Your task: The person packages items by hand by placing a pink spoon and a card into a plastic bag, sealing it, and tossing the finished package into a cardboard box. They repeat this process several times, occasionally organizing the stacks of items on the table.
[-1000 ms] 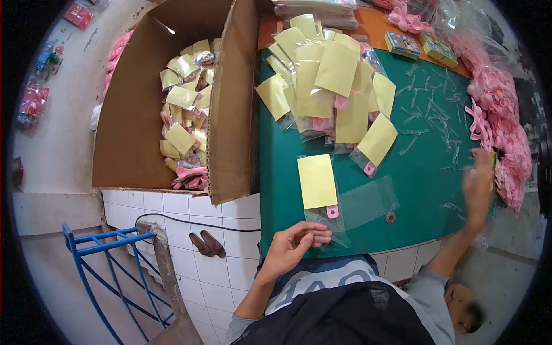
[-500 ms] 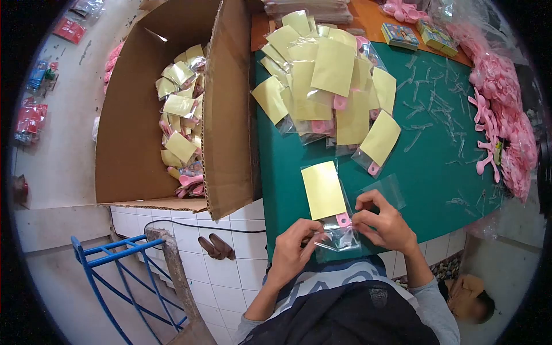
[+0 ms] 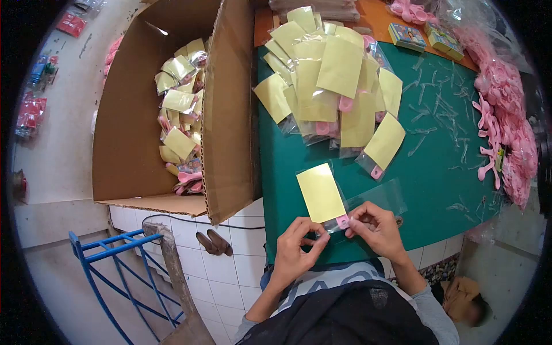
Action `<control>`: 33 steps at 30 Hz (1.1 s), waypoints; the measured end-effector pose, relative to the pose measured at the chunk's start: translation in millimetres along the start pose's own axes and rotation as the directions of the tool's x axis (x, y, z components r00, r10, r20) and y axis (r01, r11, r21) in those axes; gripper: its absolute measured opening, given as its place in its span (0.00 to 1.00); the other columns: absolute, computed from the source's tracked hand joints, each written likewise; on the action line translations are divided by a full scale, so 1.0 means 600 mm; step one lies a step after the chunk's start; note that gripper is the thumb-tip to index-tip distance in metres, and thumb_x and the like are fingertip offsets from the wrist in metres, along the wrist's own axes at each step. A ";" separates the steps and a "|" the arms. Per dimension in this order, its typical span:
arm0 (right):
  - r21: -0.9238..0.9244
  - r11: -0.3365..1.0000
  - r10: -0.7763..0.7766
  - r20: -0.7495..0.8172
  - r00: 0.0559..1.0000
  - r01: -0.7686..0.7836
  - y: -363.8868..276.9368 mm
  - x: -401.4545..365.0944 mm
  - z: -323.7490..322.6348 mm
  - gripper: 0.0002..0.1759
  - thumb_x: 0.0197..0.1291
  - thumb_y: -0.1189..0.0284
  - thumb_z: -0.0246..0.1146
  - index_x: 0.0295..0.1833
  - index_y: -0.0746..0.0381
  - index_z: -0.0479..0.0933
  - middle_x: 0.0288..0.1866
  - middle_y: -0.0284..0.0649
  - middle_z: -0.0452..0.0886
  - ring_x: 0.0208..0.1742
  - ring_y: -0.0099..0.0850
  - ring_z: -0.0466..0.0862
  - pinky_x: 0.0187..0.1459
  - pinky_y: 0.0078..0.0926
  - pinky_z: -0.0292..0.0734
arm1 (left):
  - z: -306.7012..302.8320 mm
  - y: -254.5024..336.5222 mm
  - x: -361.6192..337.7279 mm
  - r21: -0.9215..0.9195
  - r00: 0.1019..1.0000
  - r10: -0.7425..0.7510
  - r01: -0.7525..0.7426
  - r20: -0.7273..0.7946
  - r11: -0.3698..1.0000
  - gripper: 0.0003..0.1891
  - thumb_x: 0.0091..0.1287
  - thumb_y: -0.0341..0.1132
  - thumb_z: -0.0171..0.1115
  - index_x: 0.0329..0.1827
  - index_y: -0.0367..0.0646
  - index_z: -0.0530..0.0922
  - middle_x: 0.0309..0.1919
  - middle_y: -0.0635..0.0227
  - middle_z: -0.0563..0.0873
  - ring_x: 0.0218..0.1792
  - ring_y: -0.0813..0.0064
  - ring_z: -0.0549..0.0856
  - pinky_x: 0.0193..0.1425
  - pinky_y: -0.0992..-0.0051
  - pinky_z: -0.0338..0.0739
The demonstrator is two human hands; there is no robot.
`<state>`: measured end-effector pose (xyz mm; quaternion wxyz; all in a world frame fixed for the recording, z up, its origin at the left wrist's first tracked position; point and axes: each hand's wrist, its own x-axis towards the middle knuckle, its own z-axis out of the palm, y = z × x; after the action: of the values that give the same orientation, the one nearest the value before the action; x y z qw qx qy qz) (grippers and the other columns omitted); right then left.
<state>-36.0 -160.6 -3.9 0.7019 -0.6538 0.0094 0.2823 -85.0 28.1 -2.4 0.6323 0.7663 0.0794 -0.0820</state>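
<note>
A clear plastic packet (image 3: pixel 319 192) with a yellow card inside lies near the front edge of the green table. The holed end of a pink plastic handle (image 3: pixel 342 222) shows at the packet's lower right corner. My left hand (image 3: pixel 299 248) pinches the bottom edge of the packet at its left side, thumb and forefinger together. At the lower right corner, beside the pink end, my right hand (image 3: pixel 376 231) grips the same edge between its fingertips. Just beyond the right hand, an unfilled clear bag (image 3: pixel 384 196) lies flat on the table.
A pile of similar packets (image 3: pixel 319 80) covers the table's far left. Thin clear strips (image 3: pixel 440 106) are scattered on the right, by bagged pink spoons (image 3: pixel 506 115). Small card boxes (image 3: pixel 407 37) stand at the back. Left of the table, a large cardboard box (image 3: pixel 230 115) holds more packets.
The loose plastic flap that hung below the packet between my hands is now folded up along its bottom edge. Both hands still pinch that edge.
</note>
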 end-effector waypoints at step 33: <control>-0.528 0.730 -0.552 -0.081 0.830 0.434 -0.043 -0.008 0.028 0.27 0.56 0.79 0.62 0.63 0.65 0.67 0.47 0.49 0.77 0.42 0.38 0.81 0.41 0.28 0.78 | 0.002 0.065 0.037 0.190 0.906 0.395 -0.366 -0.150 0.911 0.32 0.60 0.20 0.58 0.68 0.40 0.58 0.52 0.56 0.75 0.42 0.72 0.80 0.34 0.80 0.76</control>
<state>-35.7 -146.8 24.0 0.5569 -0.8159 -0.1553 -0.0013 -54.5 19.9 29.4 0.5634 0.8187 -0.0203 0.1088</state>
